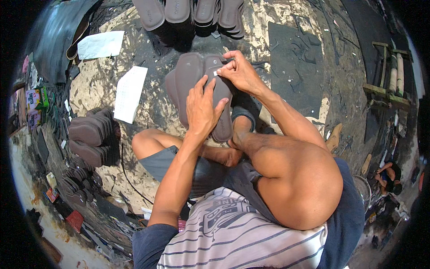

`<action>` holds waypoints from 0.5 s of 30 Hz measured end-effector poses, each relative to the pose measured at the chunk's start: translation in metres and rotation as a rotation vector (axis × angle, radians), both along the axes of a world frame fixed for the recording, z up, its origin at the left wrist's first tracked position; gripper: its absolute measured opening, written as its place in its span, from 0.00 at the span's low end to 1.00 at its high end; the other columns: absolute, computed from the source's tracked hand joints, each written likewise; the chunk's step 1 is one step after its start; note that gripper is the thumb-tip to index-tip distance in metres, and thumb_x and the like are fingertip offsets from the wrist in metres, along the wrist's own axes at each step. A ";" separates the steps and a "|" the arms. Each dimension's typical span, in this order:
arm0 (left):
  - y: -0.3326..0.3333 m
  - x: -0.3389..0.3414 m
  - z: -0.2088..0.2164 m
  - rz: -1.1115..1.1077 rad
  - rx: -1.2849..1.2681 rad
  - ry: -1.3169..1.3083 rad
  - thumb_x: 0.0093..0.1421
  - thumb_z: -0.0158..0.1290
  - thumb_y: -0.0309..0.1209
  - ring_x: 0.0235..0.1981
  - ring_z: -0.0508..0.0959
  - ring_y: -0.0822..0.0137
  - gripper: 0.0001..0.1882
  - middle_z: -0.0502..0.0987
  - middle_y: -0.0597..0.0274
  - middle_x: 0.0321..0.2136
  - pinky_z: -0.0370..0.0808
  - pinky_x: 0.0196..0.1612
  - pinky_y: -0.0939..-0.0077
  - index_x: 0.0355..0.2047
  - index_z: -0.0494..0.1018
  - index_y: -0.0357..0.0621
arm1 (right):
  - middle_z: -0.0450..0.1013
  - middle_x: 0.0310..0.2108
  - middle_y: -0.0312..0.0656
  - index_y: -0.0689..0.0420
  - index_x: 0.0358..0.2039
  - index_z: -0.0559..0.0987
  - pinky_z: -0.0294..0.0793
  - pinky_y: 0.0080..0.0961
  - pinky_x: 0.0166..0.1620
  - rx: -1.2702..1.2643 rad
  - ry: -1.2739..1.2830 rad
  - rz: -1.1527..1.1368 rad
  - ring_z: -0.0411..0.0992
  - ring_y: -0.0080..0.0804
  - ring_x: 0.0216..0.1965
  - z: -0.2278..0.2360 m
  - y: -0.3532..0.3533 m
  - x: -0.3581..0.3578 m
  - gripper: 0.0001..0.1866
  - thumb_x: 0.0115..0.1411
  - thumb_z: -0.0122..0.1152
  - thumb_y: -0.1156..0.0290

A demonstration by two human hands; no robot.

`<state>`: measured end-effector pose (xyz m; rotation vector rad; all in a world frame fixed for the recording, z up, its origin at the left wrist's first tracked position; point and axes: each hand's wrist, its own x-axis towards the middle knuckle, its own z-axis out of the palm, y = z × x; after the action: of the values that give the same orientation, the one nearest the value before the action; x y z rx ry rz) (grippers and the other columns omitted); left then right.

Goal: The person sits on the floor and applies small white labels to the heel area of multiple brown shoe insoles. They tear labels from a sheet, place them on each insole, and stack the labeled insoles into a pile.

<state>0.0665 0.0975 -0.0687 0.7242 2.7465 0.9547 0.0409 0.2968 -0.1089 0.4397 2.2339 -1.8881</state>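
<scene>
Brown sandal soles (187,85) lie in an overlapping pile in front of me, toes and heels pointing away and toward me. My left hand (201,105) rests flat on the pile, fingers stretched and thumb apart, holding nothing. Over the far end of the right-hand sole (221,121), my right hand (242,74) is closed in a pinch, its thumb and fingertips at a small white square piece (216,73), which looks like a sticker. The piece is at the sole's surface; whether it is stuck there I cannot tell. My bent legs frame the near side.
Stacks of brown soles stand at the far edge (177,11) and at the left (92,130). Two white sheets (131,95) lie on the stained board. A dark rubber sheet (295,71) is at the right. Another person (390,177) sits far right, near a fan (362,193).
</scene>
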 end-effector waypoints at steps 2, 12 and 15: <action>0.000 0.000 0.001 0.001 -0.006 0.002 0.56 0.68 0.40 0.56 0.72 0.47 0.36 0.68 0.49 0.64 0.69 0.57 0.54 0.62 0.70 0.40 | 0.82 0.35 0.45 0.66 0.59 0.64 0.77 0.30 0.44 0.019 0.005 0.001 0.79 0.30 0.37 0.001 -0.001 0.000 0.31 0.61 0.70 0.70; 0.000 -0.004 0.000 -0.004 -0.035 0.006 0.54 0.69 0.40 0.55 0.72 0.48 0.40 0.69 0.50 0.63 0.69 0.56 0.54 0.64 0.69 0.40 | 0.82 0.34 0.43 0.66 0.58 0.65 0.77 0.31 0.45 0.051 -0.002 0.010 0.79 0.30 0.37 0.004 -0.001 0.000 0.31 0.61 0.69 0.69; 0.001 -0.009 0.003 -0.020 -0.032 0.001 0.52 0.70 0.41 0.54 0.73 0.49 0.41 0.70 0.50 0.60 0.69 0.54 0.55 0.64 0.69 0.41 | 0.82 0.34 0.43 0.65 0.58 0.65 0.77 0.31 0.45 0.080 0.011 0.010 0.80 0.31 0.37 0.004 -0.001 0.001 0.30 0.61 0.69 0.69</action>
<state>0.0574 0.0981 -0.0660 0.7453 2.7438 0.9044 0.0422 0.2958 -0.1047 0.4303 2.3206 -1.8055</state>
